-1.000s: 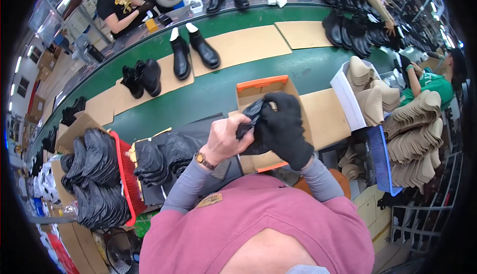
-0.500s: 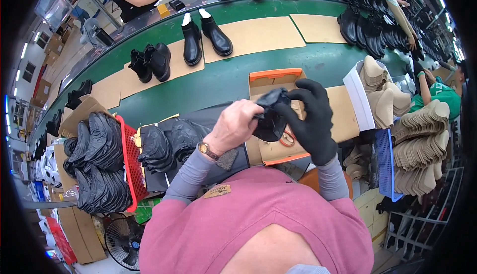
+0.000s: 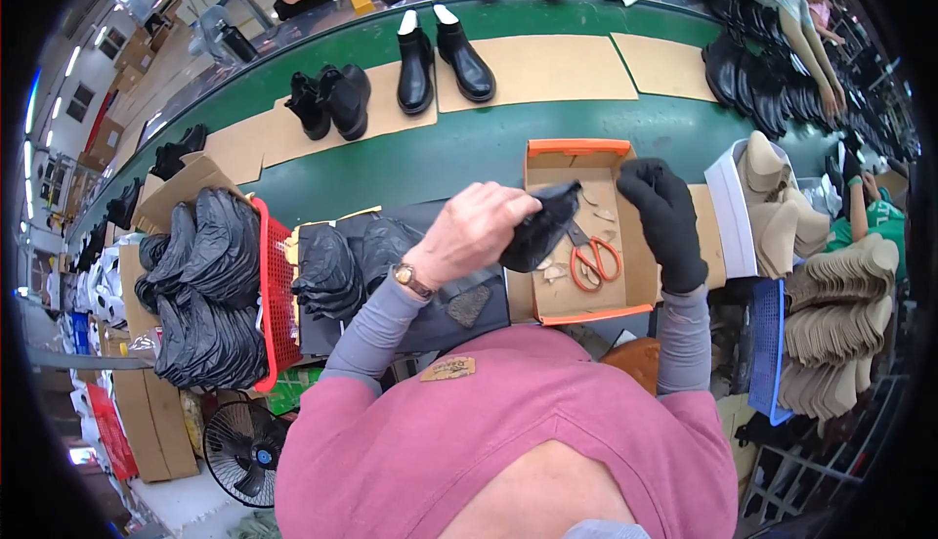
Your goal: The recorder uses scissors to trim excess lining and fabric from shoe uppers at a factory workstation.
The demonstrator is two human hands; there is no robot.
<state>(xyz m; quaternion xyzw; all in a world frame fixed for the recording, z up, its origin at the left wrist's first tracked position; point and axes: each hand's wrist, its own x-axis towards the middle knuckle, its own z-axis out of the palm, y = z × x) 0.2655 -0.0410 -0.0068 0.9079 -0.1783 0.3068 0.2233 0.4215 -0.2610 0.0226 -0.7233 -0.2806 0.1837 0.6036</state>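
Pinched in my bare left hand is a black, wrinkled, cupped piece that hangs over the left part of a shallow cardboard box with an orange rim. My right hand, in a black glove, hovers at the box's right side, apart from the black piece. Its fingers are curled in, and what they hold, if anything, is hidden. Scissors with orange handles lie in the box among small pale scraps. The black piece hides part of the box floor.
Similar black pieces lie left of my left hand, and more fill a red basket. Beige shaped pieces stand in a white box and a blue basket at right. Black boots stand across the green bench; people work beyond.
My right hand has let go of the black piece and moved right, its fingers curling in. The left hand still holds the piece. The scissors show more fully, and the whole view has shifted.
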